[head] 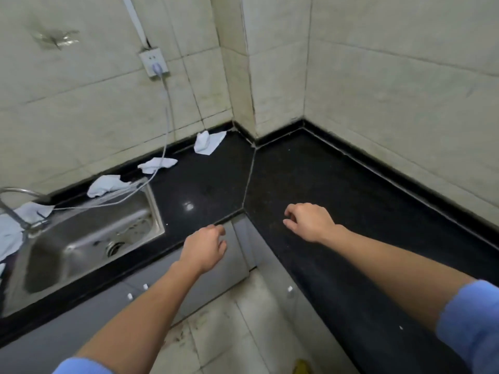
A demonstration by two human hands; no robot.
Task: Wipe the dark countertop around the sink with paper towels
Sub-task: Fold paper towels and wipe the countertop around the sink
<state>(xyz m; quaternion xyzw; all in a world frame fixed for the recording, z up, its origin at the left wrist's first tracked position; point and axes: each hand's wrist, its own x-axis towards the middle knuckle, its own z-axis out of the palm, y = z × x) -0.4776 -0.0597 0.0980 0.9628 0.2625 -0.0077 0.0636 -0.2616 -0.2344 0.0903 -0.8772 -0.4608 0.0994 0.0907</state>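
I'm holding my left hand (205,249) and right hand (310,222) out at frame centre, fingers loosely curled, gripping nothing. Crumpled paper towels (209,141) are lying centre-left, along the back of the dark surface (310,171).

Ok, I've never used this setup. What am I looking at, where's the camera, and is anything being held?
There is no machine here: a person works with two bare hands. The single picture comes from a wide-angle camera worn on their head, looking forward and down, so both arms reach in from the bottom. The left hand is at the front edge of the dark countertop, just right of the sink. The right hand is over the right stretch. Both have loosely curled fingers and hold nothing. Crumpled paper towels lie along the back by the wall. A cable runs from a socket down to the sink.
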